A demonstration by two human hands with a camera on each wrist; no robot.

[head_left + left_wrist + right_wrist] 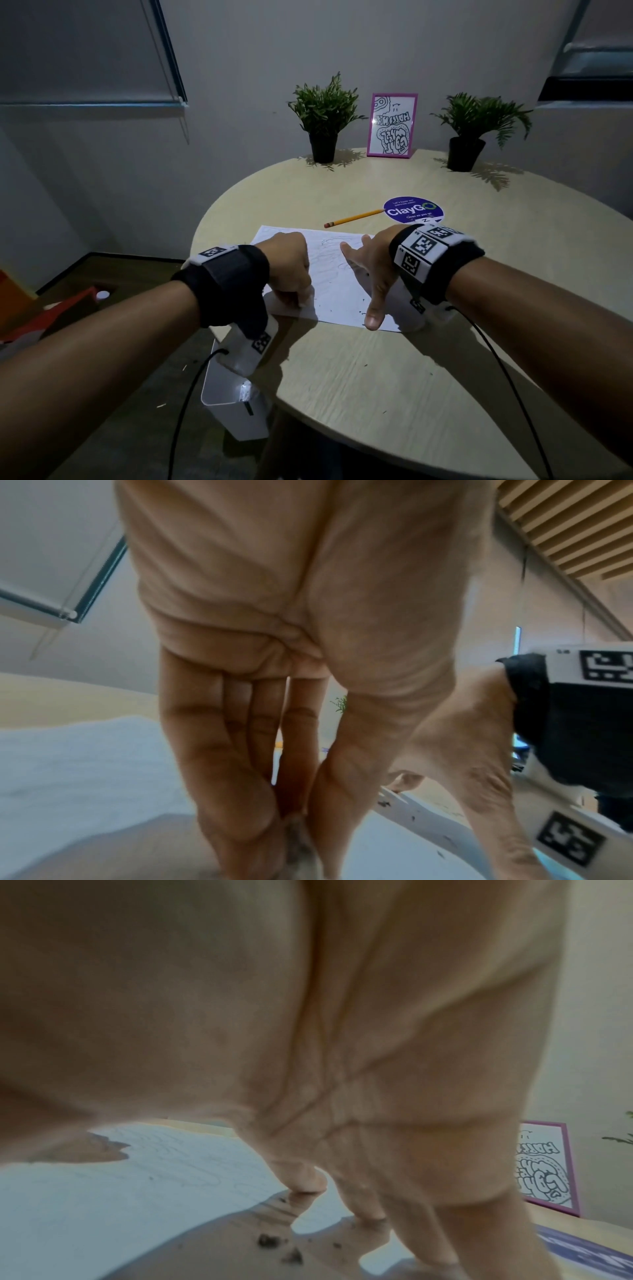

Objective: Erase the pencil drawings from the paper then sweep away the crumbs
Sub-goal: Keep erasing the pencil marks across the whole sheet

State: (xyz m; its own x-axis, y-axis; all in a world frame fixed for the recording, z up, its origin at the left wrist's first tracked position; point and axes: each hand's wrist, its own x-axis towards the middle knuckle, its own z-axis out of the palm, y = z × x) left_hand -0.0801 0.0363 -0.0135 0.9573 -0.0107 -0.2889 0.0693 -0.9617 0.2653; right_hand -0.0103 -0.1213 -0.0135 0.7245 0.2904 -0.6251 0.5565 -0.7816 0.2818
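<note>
Seated at a round wooden table, we work over one sheet of paper lying near its left edge, faint pencil scribbles still showing across the sheet. Our left hand is bunched over the paper's near left corner, fingers pressed together and curled down with the thumb closing against them; the left wrist view shows something small and greyish pinched at the tips, too blurred for us to name. Our right hand lies spread on the paper's right side, fingers straight and apart, thumb pointing toward us at the near edge. Dark crumbs speckle the sheet just beside the right fingertips, and more lie along the near edge.

One yellow pencil rests beyond the paper, its tip touching one round purple sticker that reads "ClayGo" and, below, "Clean as you go." Two potted plants stand at the far rim, one on each side of one pink-framed picture of bubble lettering we cannot read. Each wrist wears a black strap with white blocks carrying square black-and-white code markers. One white bin stands on the floor below the table's left edge.
</note>
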